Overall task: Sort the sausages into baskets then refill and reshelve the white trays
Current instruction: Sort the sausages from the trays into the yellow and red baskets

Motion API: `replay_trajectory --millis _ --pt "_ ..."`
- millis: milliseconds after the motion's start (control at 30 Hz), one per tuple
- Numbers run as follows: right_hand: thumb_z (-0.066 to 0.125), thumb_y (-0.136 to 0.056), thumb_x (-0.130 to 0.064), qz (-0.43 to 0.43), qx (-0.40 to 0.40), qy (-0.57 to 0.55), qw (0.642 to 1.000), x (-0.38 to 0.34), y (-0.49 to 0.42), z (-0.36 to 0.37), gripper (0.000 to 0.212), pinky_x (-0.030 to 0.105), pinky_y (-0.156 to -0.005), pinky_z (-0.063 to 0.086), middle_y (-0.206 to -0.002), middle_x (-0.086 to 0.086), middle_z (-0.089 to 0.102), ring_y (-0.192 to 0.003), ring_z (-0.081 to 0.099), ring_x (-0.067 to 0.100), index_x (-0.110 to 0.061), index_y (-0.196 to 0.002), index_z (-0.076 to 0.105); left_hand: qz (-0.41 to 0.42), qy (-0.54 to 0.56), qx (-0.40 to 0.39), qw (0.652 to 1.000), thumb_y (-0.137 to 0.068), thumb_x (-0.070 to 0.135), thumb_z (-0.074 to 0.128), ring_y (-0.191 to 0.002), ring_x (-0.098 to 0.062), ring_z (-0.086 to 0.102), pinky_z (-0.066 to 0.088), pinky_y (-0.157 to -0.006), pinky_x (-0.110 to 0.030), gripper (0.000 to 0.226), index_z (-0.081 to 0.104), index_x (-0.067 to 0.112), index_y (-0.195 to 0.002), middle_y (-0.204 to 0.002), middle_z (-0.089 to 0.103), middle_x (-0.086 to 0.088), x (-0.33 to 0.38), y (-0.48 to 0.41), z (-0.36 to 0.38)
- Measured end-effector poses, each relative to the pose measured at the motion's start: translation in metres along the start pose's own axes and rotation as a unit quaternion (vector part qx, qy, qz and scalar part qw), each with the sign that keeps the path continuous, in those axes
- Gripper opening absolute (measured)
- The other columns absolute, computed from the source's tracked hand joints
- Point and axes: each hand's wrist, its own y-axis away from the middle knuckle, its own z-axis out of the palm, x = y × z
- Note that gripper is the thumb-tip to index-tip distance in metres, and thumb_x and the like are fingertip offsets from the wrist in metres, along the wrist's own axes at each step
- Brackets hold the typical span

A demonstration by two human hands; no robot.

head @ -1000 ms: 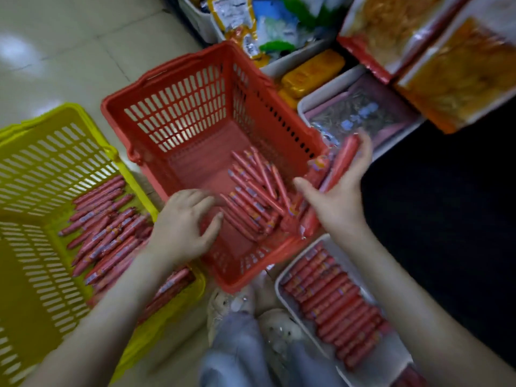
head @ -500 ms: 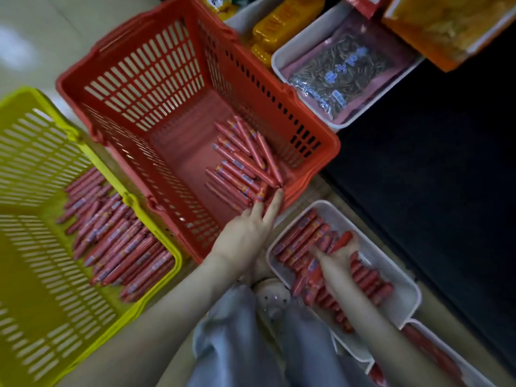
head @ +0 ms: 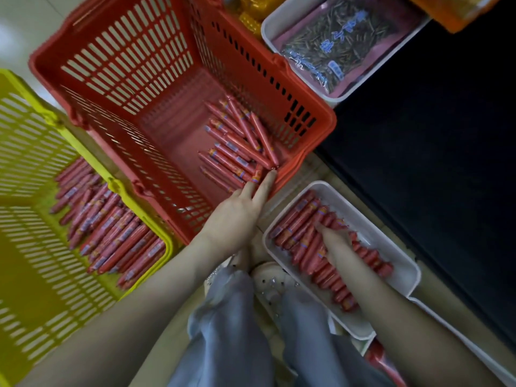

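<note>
A red basket (head: 117,65) stands in the middle, with several red sausages (head: 237,143) piled in its near right corner. My left hand (head: 240,213) reaches over the rim, its straight fingers touching that pile. A white tray (head: 391,247) lies on the floor at lower right, holding a row of sausages (head: 296,224). There my right hand (head: 335,241) lies on the row, thumb spread and fingers curled over a few sausages. At the left, a yellow basket (head: 33,152) holds many more sausages (head: 111,233).
A white tray of seed packets (head: 332,97) sits on the shelf beyond the red basket, orange packs beside it. A dark shelf face fills the right side. A second white tray (head: 472,356) is at the bottom right. My knees and shoes are below.
The view has tipped further down toward the floor. My right hand went from the red basket's rim down into the white tray. My left hand moved to the sausage pile in the red basket.
</note>
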Motion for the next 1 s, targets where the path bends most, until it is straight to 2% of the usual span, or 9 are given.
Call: replay_trajectory --millis 100,167,233,333,433,600,733,867,1000 --pt "0.067 -0.084 -0.004 -0.003 -0.052 -0.028 0.998 -0.008 0.008 0.006 0.023 0.029 -0.060 0.050 -0.088 0.008 0.065 -0.072 0.062 0.020 -0.007 -0.105 0.059 -0.013 0.007 0.004 1.000 -0.085 -0.003 0.045 -0.103 -0.031 0.053 0.048 -0.076 -0.040 0.088 -0.006 0.019 -0.153 -0.124 0.043 -0.012 -0.001 0.000 0.001" --pt "0.063 -0.086 0.001 -0.005 -0.078 -0.039 0.996 -0.003 0.006 0.006 0.016 0.032 -0.069 0.051 -0.090 0.005 0.064 -0.076 0.061 0.018 -0.007 -0.099 0.057 -0.008 0.005 0.011 1.000 -0.082 -0.004 0.047 -0.100 -0.032 0.055 0.048 -0.072 -0.040 0.088 -0.002 0.017 -0.153 -0.121 0.046 -0.013 -0.002 0.000 0.002" --pt "0.066 -0.087 -0.005 -0.022 -0.091 -0.035 0.995 0.003 0.007 0.001 0.017 0.035 -0.083 0.050 -0.098 0.001 0.064 -0.088 0.062 0.018 -0.016 -0.093 0.054 0.004 0.002 0.022 1.000 -0.078 -0.007 0.050 -0.094 -0.034 0.057 0.050 -0.067 -0.042 0.090 0.006 0.014 -0.153 -0.115 0.050 -0.016 -0.002 0.001 0.004" --pt "0.074 -0.082 -0.025 -0.108 -0.033 0.096 0.989 0.008 0.009 -0.007 0.040 0.042 -0.083 0.055 -0.107 0.007 0.064 -0.091 0.065 0.025 -0.013 -0.109 0.046 0.004 -0.001 0.026 1.000 -0.080 -0.006 0.048 -0.097 -0.033 0.055 0.049 -0.070 -0.040 0.089 0.001 0.015 -0.153 -0.119 0.047 -0.015 -0.003 0.001 0.005" --pt "0.067 -0.088 -0.021 -0.133 -0.023 0.198 0.971 0.009 0.019 -0.006 0.052 0.047 -0.082 0.056 -0.102 0.004 0.057 -0.090 0.066 0.030 -0.009 -0.121 0.028 0.009 0.001 0.037 0.999 -0.079 -0.006 0.049 -0.097 -0.033 0.055 0.049 -0.071 -0.041 0.090 0.001 0.015 -0.153 -0.119 0.048 -0.015 -0.003 0.001 0.006" --pt "0.062 -0.090 -0.011 -0.180 -0.022 0.283 0.942 0.010 0.036 -0.003 0.035 0.019 -0.064 0.047 -0.088 -0.002 0.055 -0.073 0.057 0.014 -0.013 -0.108 0.031 0.023 -0.008 0.041 0.999 -0.078 -0.009 0.049 -0.093 -0.035 0.058 0.051 -0.067 -0.042 0.090 0.005 0.013 -0.153 -0.118 0.050 -0.019 -0.004 0.001 0.008" --pt "0.057 -0.090 -0.017 -0.273 0.045 0.238 0.931 -0.018 0.070 0.000 0.047 0.042 -0.083 0.052 -0.116 0.012 0.055 -0.100 0.060 0.030 -0.008 -0.129 0.033 0.014 0.018 0.015 1.000 -0.093 0.011 0.045 -0.109 -0.035 0.054 0.050 -0.082 -0.042 0.076 -0.001 0.019 -0.153 -0.134 0.043 -0.017 -0.005 0.000 0.002" --pt "0.053 -0.091 -0.013 -0.542 0.057 0.148 0.825 -0.082 0.138 -0.001 0.039 0.023 -0.077 0.042 -0.105 0.008 0.048 -0.089 0.050 0.015 -0.007 -0.127 0.038 -0.067 0.197 0.020 0.978 -0.096 0.051 0.041 -0.114 -0.030 0.057 0.045 -0.087 -0.034 0.060 0.030 0.022 -0.146 -0.130 0.057 -0.011 -0.018 0.002 -0.017" --pt "0.053 -0.087 -0.016 -0.758 0.020 0.112 0.642 -0.146 0.198 0.044 0.037 0.025 -0.084 0.039 -0.100 0.006 0.044 -0.089 0.047 0.019 -0.011 -0.120 0.036 -0.025 0.061 0.191 0.979 -0.092 0.045 0.036 -0.087 -0.030 0.066 0.053 -0.073 -0.036 0.045 0.062 0.014 -0.113 -0.092 0.070 -0.008 -0.083 0.005 -0.049"
